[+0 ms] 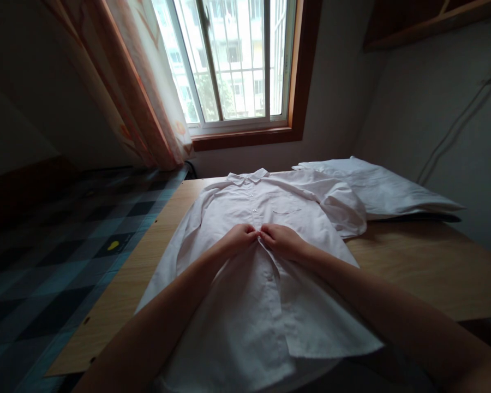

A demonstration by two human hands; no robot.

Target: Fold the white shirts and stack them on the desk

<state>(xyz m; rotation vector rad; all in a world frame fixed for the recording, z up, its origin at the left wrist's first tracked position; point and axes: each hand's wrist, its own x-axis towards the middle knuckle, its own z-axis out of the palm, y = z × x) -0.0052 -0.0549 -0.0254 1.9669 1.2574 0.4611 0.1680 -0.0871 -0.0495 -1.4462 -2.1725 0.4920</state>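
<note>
dim room lit only by the glaring window (233, 60); corners fall dark, edges bend with wide-angle distortion.

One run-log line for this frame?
left hand: pinching placket | right hand: pinching placket | white shirt: flat on wooden table, collar toward window

Bare table (425, 273) was left open to the right of the shirt (245, 284). The far right corner was blocked by folded white cloth (376, 188).

white shirt (245, 262) on wooden table (413, 273), both hands pinching its placket
</note>
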